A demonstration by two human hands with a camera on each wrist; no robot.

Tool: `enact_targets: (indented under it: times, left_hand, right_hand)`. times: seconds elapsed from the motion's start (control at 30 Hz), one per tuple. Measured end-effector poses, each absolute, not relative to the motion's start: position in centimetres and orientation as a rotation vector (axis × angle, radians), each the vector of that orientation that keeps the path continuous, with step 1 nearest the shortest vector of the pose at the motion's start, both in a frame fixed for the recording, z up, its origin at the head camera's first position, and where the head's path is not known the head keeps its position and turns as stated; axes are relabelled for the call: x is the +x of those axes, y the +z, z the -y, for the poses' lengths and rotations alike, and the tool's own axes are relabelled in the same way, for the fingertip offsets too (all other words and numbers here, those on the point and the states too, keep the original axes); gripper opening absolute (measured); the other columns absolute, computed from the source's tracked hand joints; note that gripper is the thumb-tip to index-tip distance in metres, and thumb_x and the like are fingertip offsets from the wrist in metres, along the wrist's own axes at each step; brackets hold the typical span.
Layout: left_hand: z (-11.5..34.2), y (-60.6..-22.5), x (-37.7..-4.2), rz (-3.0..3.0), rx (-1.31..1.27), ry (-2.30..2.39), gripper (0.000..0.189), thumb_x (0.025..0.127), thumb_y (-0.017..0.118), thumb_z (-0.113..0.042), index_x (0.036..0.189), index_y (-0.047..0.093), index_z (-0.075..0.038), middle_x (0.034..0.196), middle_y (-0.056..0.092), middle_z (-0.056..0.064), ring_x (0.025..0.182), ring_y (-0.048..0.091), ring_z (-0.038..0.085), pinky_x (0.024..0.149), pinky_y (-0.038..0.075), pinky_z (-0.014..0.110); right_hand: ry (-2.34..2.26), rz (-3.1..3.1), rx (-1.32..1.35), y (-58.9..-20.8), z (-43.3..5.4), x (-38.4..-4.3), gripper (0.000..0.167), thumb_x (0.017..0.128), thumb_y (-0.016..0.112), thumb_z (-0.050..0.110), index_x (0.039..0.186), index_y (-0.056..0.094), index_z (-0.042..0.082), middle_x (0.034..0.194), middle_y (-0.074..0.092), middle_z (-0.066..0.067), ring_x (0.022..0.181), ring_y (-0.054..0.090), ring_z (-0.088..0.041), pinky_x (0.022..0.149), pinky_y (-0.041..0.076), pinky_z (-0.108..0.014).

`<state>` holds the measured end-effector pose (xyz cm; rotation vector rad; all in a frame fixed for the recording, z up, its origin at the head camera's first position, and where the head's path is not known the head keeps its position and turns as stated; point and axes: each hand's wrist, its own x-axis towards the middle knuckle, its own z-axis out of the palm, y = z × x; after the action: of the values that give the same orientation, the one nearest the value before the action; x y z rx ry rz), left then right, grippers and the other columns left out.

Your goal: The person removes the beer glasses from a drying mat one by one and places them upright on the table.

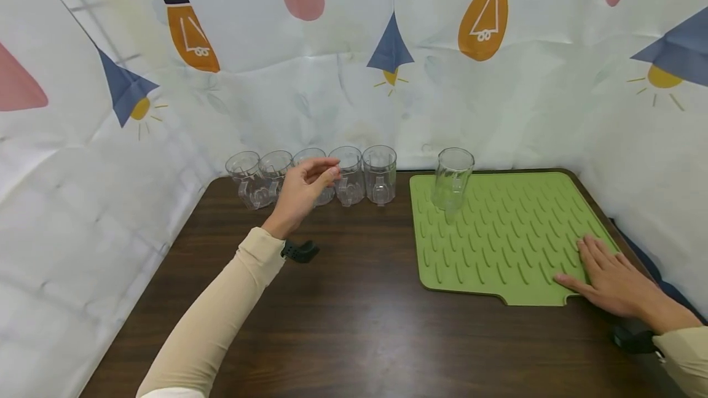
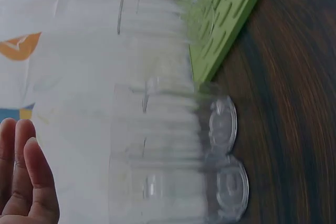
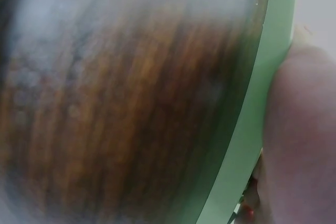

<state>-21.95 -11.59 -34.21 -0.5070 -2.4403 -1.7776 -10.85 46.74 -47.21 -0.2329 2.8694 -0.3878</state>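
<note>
My left hand [image 1: 304,192] hovers in front of a row of several clear glass mugs, its fingers loosely bent and holding nothing. It partly hides the middle mug. At the row's right end stands an upright glass mug [image 1: 379,177]; the left wrist view shows two mugs [image 2: 223,124] side by side, apart from the fingers [image 2: 39,174]. Another clear glass mug [image 1: 453,180] stands on the back left part of a green ridged mat [image 1: 498,232]. Fingers spread, my right hand [image 1: 619,281] rests on the mat's front right corner. The right wrist view has its thumb [image 3: 302,129] against the mat's edge.
The dark wooden table [image 1: 354,324] lies beneath everything. A white patterned cloth [image 1: 343,91] hangs behind the mugs and along both sides. The mat's front edge has a protruding tab [image 1: 533,300].
</note>
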Motion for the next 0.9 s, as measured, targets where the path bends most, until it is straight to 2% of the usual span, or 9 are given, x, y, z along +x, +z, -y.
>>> enact_targets:
  times: [0.17,0.37,0.53,0.67,0.8,0.9]
  left_hand:
    - [8.9,-34.4,-22.1,2.450,-0.597,-1.804,0.036,0.105,0.063,-0.029,0.136,0.064,-0.010,0.132,0.068,0.016,0.119,0.069,0.026,0.108,0.056,0.048]
    - [6.1,-35.0,-22.3,2.437,-0.699,-1.807,0.032,0.105,0.062,-0.026,0.133,0.066,-0.011,0.129,0.070,0.016,0.120,0.070,0.032,0.106,0.057,0.047]
    - [3.9,-36.0,-22.6,2.414,-0.765,-1.826,0.030,0.106,0.062,-0.022,0.132,0.066,-0.009,0.127,0.070,0.018,0.120,0.068,0.035,0.106,0.056,0.052]
    - [2.1,-36.8,-22.7,2.411,-0.780,-1.861,0.029,0.106,0.062,-0.022,0.132,0.066,-0.010,0.126,0.071,0.017,0.120,0.069,0.034,0.103,0.058,0.047]
    - [0.2,-37.3,-22.7,2.421,-0.778,-1.902,0.028,0.105,0.062,-0.026,0.131,0.066,-0.015,0.126,0.071,0.012,0.119,0.069,0.030,0.093,0.060,0.040]
    - [-1.2,-37.7,-22.7,2.409,-0.809,-1.923,0.028,0.106,0.061,-0.025,0.131,0.066,-0.014,0.126,0.071,0.015,0.118,0.070,0.029,0.094,0.060,0.042]
  right_hand:
    - [-0.395,-2.870,-0.233,-47.3,-46.7,-10.9,0.106,0.105,0.049,0.059,0.159,-0.006,-0.013,0.163,-0.010,-0.044,0.152,-0.012,-0.060,0.116,-0.002,-0.083]
    - [-0.420,-2.860,-0.228,-47.5,-46.6,-11.0,0.107,0.104,0.050,0.059,0.160,-0.006,-0.013,0.164,-0.010,-0.043,0.152,-0.012,-0.060,0.116,-0.001,-0.083]
    - [-0.417,-2.861,-0.223,-47.5,-46.6,-10.9,0.107,0.104,0.050,0.060,0.160,-0.006,-0.013,0.164,-0.010,-0.043,0.152,-0.010,-0.061,0.116,-0.001,-0.083]
    - [-0.415,-2.861,-0.222,-47.2,-46.6,-10.9,0.108,0.104,0.050,0.060,0.159,-0.006,-0.013,0.164,-0.009,-0.043,0.152,-0.010,-0.061,0.116,0.000,-0.083]
    - [-0.402,-2.863,-0.214,-46.9,-46.5,-10.9,0.108,0.104,0.050,0.061,0.159,-0.005,-0.014,0.164,-0.009,-0.043,0.152,-0.009,-0.061,0.116,0.000,-0.083]
    - [-0.399,-2.864,-0.210,-46.7,-46.5,-10.8,0.108,0.104,0.050,0.061,0.159,-0.004,-0.014,0.164,-0.008,-0.043,0.152,-0.008,-0.061,0.116,0.000,-0.083]
